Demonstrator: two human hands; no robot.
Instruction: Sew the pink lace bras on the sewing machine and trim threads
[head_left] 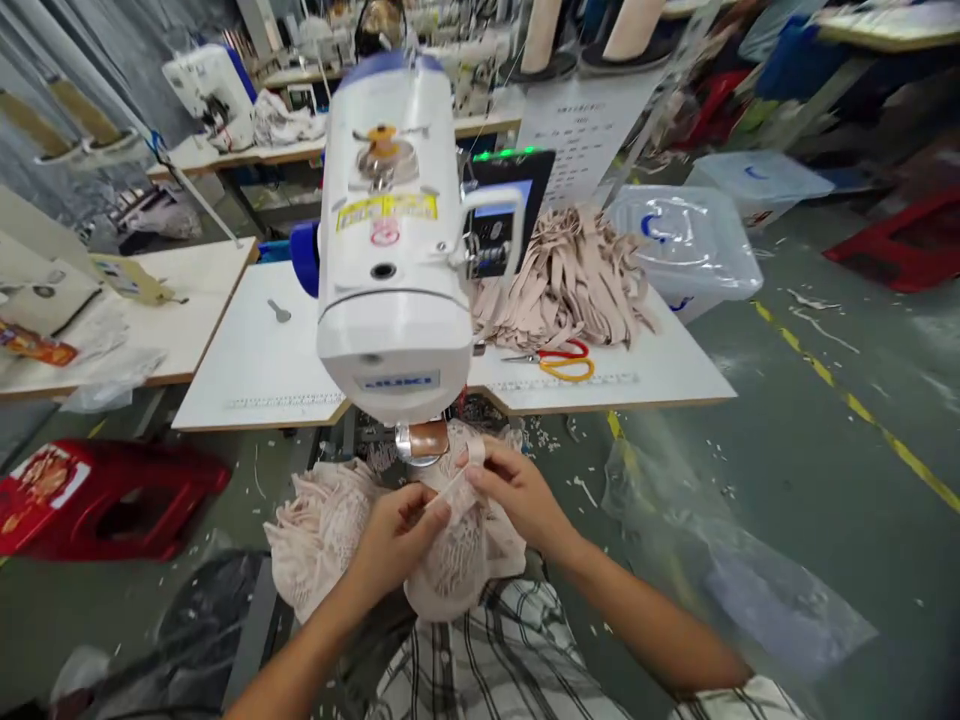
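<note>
Just below the head of a white sewing machine (394, 300), both hands pinch a pale pink lace bra (450, 570) with a moulded cup. My left hand (397, 530) is closed, thumb against fingers, on the lower left of a light strip along the garment's edge. Higher up and to the right, my right hand (517, 490) grips the same strip, whose end (475, 450) stands up by the fingertips. The garment hangs over my lap, close to the machine's metal plate (422, 442). More pink lace pieces (322, 530) are heaped left of my left hand.
On the white table (255, 350), a pile of beige straps (577, 280) lies right of the machine, with red-and-yellow scissors (566, 362) before it. Clear plastic bins (690, 245) stand beyond. A red stool (112, 500) is at left, and a plastic bag (750, 570) lies on the floor at right.
</note>
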